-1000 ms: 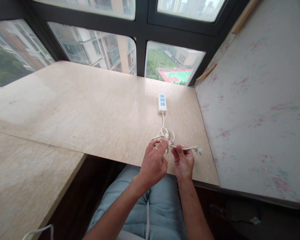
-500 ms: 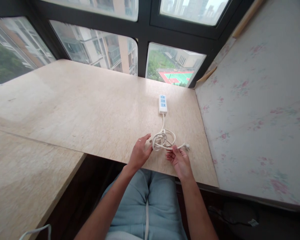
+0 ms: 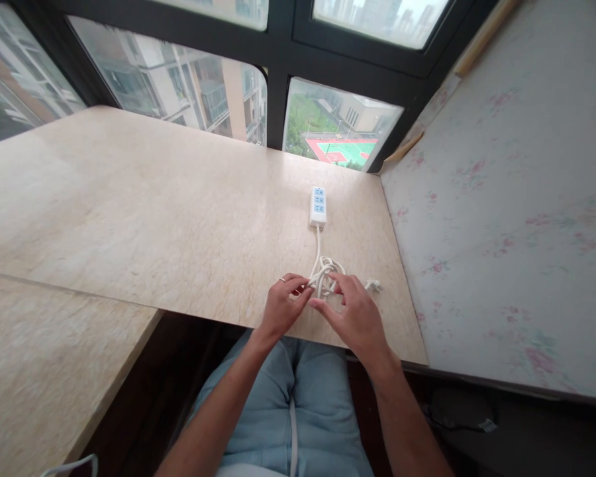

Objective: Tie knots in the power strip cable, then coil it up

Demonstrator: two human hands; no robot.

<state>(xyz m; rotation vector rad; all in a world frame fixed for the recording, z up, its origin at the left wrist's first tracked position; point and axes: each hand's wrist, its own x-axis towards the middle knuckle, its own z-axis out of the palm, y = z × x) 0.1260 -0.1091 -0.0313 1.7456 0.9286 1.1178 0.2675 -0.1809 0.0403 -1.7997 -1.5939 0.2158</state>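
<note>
A white power strip (image 3: 318, 205) with blue sockets lies on the beige stone counter (image 3: 179, 218). Its white cord (image 3: 326, 273) runs toward me and is bunched into a small coil near the counter's front edge. The plug (image 3: 374, 286) lies just right of the coil. My left hand (image 3: 281, 308) pinches the left side of the coil with thumb and fingers. My right hand (image 3: 353, 317) covers the coil's near right part, fingers curled onto the cord.
Dark-framed windows (image 3: 278, 86) line the far edge of the counter. A wall with faded floral paper (image 3: 501, 199) rises on the right. A lower counter section (image 3: 44, 371) lies at the left. My legs in light jeans (image 3: 288, 411) are below the edge.
My left hand went from open beside the coil to pinching it. My right hand moved left from the plug end onto the coil. The coil is bunched tighter.
</note>
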